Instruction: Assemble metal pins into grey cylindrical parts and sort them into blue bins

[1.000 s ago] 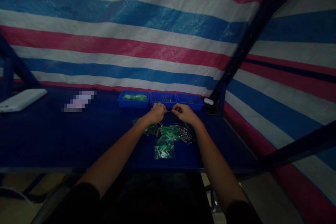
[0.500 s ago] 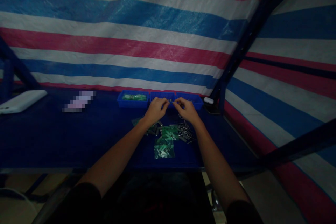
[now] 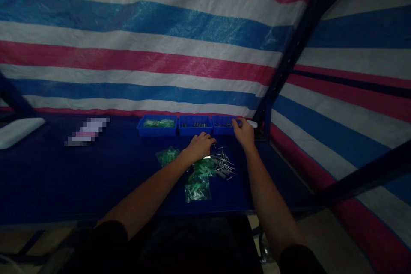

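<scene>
My left hand point(image 3: 201, 145) is over the table beside a loose pile of thin metal pins point(image 3: 225, 164). Its fingers curl down and look closed; anything between them is hidden. My right hand point(image 3: 245, 132) is at the right-hand blue bin point(image 3: 221, 130), fingers bent over its right end. Thumb and forefinger look pinched, and I cannot make out what is between them. Several clear bags with green pieces point(image 3: 198, 188) lie below my left hand, and another green bag point(image 3: 167, 155) lies left of it.
The middle blue bin point(image 3: 195, 131) holds small metal pieces, the left blue bin point(image 3: 157, 132) green packets. Behind my right hand is a white case point(image 3: 252, 124). A white device point(image 3: 21, 132) and a blurred-out item point(image 3: 87, 131) lie left. Striped sheeting and a blue post point(image 3: 267, 113) border the table.
My hands, which met over the middle bin with a small thing between their fingertips, have parted. The left came down toward the metal pins; the right moved to the right-hand bin.
</scene>
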`<state>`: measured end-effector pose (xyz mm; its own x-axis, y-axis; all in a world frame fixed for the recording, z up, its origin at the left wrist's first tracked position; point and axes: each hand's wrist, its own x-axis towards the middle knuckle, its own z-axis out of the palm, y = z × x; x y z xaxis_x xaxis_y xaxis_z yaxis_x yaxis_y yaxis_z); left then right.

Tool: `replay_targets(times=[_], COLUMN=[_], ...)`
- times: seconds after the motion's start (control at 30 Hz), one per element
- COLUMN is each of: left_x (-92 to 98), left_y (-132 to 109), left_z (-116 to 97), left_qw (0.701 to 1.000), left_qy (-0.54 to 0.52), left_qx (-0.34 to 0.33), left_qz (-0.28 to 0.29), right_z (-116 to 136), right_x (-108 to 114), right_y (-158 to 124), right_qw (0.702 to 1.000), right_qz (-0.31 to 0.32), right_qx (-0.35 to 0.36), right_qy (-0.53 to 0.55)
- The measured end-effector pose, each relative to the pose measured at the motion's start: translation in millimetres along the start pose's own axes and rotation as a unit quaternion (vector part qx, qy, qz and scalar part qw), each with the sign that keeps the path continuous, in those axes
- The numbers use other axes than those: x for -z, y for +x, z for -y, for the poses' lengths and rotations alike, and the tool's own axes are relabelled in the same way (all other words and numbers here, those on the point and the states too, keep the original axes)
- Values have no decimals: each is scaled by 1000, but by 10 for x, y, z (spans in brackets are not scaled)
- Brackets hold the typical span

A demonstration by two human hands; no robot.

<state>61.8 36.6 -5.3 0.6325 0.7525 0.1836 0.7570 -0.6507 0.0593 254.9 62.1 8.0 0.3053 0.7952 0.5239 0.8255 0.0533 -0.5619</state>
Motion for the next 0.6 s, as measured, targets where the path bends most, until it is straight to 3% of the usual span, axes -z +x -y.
replay_targets(times=[0.1, 0.23, 0.33, 0.4, 0.6], left_x=[45, 80, 98, 123, 241], left_y=[-60, -175, -239, -256, -264], left_z=[55, 134, 164, 171, 248], left_qw=[999, 998, 997, 996, 991], left_qy=[20, 30, 19, 9, -29], left_qx=[30, 62, 73, 84, 119], left_qz=[-1, 10, 8, 2, -50], right_z=[111, 142, 99, 106, 317], right_x=[-38, -65, -73, -87, -187], right_y=[-89, -155, -167, -180, -299], right_qw=[995, 958, 948, 943, 897], right_qz=[85, 284, 315, 325, 409], right_qx=[38, 38, -35, -70, -58], right_qy=[24, -11, -27, 18, 156])
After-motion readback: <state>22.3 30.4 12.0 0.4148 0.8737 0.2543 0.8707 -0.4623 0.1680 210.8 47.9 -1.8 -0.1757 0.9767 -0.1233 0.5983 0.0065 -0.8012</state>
